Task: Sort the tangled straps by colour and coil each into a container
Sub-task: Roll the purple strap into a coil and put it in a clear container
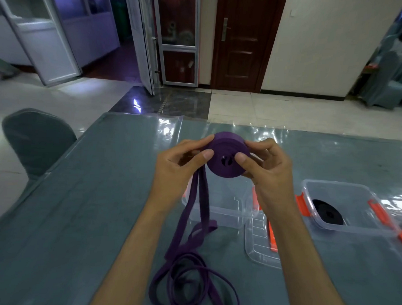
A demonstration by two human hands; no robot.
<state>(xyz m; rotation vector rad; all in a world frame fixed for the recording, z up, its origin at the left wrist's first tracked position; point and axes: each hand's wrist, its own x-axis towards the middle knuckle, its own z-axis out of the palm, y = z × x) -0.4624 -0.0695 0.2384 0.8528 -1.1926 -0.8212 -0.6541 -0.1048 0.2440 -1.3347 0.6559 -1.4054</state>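
I am pinching the half-wound purple strap coil [226, 157] between left hand [180, 165] and right hand [267, 171], its loose tail [190, 262] trailing near me, while the black coil [327, 212] is already sitting in the right container [376, 229].

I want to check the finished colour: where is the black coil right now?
In the head view, the black coil lies inside the clear container with orange latches at the right of the table, beyond the right hand.
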